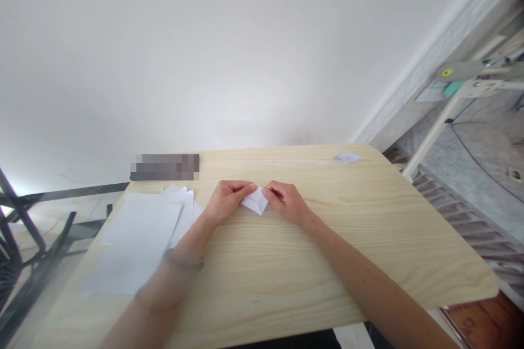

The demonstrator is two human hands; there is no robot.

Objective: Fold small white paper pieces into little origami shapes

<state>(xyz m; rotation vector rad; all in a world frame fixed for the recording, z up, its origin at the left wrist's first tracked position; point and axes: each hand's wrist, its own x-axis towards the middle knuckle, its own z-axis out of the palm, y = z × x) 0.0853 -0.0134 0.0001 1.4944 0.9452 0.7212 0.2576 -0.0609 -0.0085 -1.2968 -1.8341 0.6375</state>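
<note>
Between my two hands, just above or on the wooden table (pixel 262 272), is a small piece of folded white paper (pixel 256 203) with a point toward me and crease lines on its face. My left hand (pixel 229 199) pinches its upper left edge, thumb on top. On the other side my right hand (pixel 285 200) grips its upper right corner, with the fingers curled. Parts of the paper's upper edge are hidden under the fingertips. A second folded paper piece (pixel 347 157), pointed at both ends, lies near the table's far right corner.
Several loose white sheets (pixel 139 234) overlap on the table's left side, partly behind my left forearm. A pixelated dark patch (pixel 167 168) covers something at the far left edge. A white wall (pixel 254 54) rises behind the table. Dark metal bars (pixel 61 193) stand at left, a pale pole (pixel 432 133) at right.
</note>
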